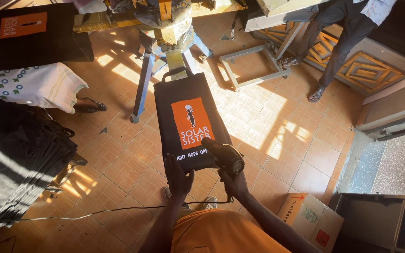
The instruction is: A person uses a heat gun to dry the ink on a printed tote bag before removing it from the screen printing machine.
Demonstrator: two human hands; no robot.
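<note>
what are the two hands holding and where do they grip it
The left hand grips the near bottom edge of the black tote bag. The right hand holds a black heat gun by its handle.

We note a matt black cloth bag [186, 122] with a flat orange print, a glossy dark plastic heat gun [226, 157], a blue painted metal stand [165, 56], smooth glazed terracotta floor tiles [287, 136], and a matt cardboard box [310, 220].
</note>
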